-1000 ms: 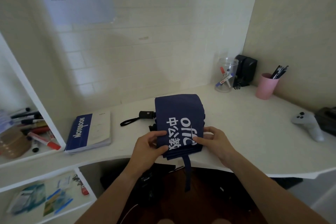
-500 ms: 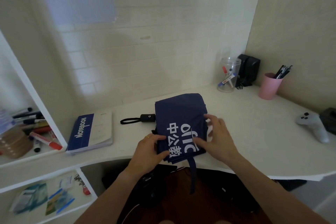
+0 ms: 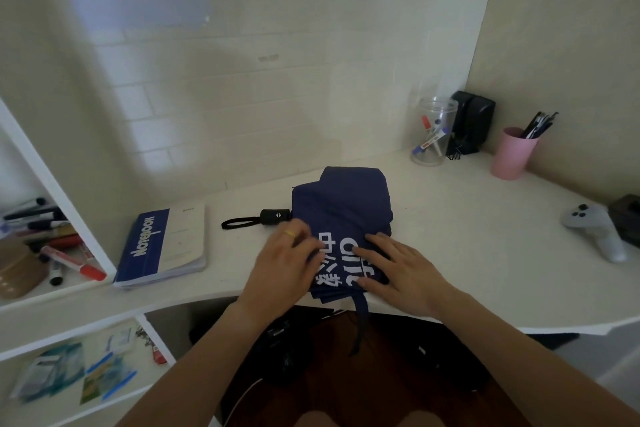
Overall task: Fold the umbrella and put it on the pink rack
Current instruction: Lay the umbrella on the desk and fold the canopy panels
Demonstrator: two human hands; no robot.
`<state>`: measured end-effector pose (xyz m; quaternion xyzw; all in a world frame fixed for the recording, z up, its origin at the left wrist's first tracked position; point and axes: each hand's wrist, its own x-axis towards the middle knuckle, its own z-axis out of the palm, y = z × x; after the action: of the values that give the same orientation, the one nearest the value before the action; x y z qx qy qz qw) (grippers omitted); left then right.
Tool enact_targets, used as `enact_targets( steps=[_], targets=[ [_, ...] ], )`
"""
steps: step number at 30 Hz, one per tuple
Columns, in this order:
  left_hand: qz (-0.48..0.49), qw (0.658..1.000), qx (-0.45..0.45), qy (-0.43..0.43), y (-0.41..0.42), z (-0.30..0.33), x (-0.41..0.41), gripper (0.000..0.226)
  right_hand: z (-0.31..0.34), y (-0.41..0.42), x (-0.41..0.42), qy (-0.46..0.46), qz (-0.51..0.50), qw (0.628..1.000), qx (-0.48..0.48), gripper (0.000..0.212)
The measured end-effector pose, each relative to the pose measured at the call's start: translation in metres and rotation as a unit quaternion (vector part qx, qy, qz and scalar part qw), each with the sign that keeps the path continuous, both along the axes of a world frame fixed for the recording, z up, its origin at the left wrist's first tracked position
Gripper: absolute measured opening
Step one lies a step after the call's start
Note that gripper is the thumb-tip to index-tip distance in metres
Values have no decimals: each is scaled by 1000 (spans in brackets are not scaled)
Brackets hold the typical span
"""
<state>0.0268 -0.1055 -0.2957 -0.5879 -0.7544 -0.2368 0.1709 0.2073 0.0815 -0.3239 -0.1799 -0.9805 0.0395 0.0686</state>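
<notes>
The navy umbrella lies collapsed on the white tabletop near its front edge, canopy pleats gathered flat with white lettering uppermost. Its black handle and wrist loop point left, and the closing strap hangs off the edge unfastened. The left hand and right hand press on the near end, fingers spread flat, gripping nothing. Folding looks midway: rolling, strapping and racking remain. No pink rack is in view.
</notes>
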Motion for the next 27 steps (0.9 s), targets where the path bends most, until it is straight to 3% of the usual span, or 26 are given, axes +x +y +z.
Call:
enact_targets(
  steps=[2,5,9,14,20,22,23,25,27],
  targets=[
    [-54,993,-100,26,14,-9,5,46,-1,-1,1,-13,2,1000,-7,69],
    [-44,967,-251,4,18,-30,-1,56,12,0,-2,-14,0,1000,-7,64],
    [-46,958,-281,16,20,-33,-14,55,17,1,-14,-20,33,999,5,64],
    [-49,944,-325,18,34,-22,-35,61,6,16,-23,-113,-23,993,-37,77],
    [-48,943,-328,30,43,-19,-35,61,22,10,-30,-124,-43,990,-58,81],
    [-54,950,-306,21,39,-25,-33,59,40,11,-34,-26,-86,989,-116,76],
    [-58,954,-295,14,37,-27,-33,58,50,16,-39,88,-122,978,-147,68],
    [-62,958,-279,6,36,-29,-33,56,67,39,-55,284,-213,913,-203,57],
    [-63,961,-270,-1,35,-29,-31,56,80,68,-75,312,-278,854,-310,65]
  ],
)
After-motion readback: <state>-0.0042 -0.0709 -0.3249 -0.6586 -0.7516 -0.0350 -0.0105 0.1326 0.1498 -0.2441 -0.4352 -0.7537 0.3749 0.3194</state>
